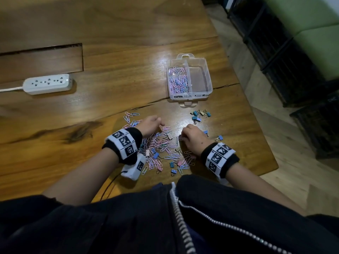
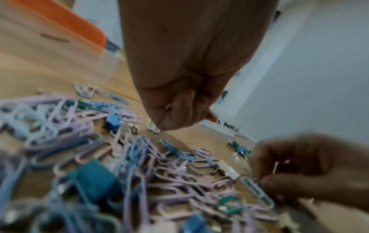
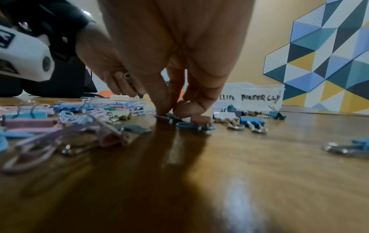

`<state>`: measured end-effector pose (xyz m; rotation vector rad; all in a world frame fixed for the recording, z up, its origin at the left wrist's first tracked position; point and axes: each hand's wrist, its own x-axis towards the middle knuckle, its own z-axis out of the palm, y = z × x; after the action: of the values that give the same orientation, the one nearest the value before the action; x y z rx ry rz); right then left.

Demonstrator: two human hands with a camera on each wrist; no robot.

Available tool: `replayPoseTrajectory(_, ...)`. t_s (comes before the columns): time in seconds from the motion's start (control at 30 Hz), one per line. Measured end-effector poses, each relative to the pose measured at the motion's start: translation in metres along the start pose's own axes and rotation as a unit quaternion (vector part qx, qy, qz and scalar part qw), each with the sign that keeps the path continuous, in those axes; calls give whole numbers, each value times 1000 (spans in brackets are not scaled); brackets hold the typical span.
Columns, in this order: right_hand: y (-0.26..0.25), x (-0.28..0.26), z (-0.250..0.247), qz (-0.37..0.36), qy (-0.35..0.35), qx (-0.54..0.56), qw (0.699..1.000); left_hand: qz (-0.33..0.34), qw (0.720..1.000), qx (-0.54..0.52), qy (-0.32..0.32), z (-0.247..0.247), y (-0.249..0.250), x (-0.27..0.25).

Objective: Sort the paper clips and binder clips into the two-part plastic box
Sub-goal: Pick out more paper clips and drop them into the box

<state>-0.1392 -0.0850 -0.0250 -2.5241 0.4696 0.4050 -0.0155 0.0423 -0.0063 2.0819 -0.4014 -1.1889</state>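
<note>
The clear two-part plastic box (image 1: 189, 79) stands on the brown wooden table (image 1: 110, 52), pastel wire paper clips (image 1: 178, 80) in its left compartment. The right hand (image 1: 191, 138) pinches a light blue paper clip (image 2: 257, 193) at the mixed clip pile (image 1: 163, 149). The left hand (image 1: 151, 123) is curled; its contents cannot be determined.

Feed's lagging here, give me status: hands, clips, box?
Left hand curled over mixed pile; right hand pinching a clip there. Box: paper clips left side, right side empty. Nothing blocking.
</note>
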Motion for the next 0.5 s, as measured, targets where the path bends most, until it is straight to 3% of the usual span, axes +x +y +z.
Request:
replayPoseTrajectory(0.07, -1, -2, -1, -6, 14, 0, 1000, 51, 986, 155, 29, 1, 0, 4)
replayPoseTrajectory(0.2, -10, -5, 3, 23, 33, -14, 999, 95, 923, 372, 23, -1, -1, 12)
replayPoseTrajectory(0.3, -16, -3, 7, 58, 28, -7, 998, 127, 887, 443, 31, 4, 0, 13)
replayPoseTrajectory(0.5, -11, 0, 3, 50, 26, 2, 998, 179, 848, 499, 30, 16, -5, 10)
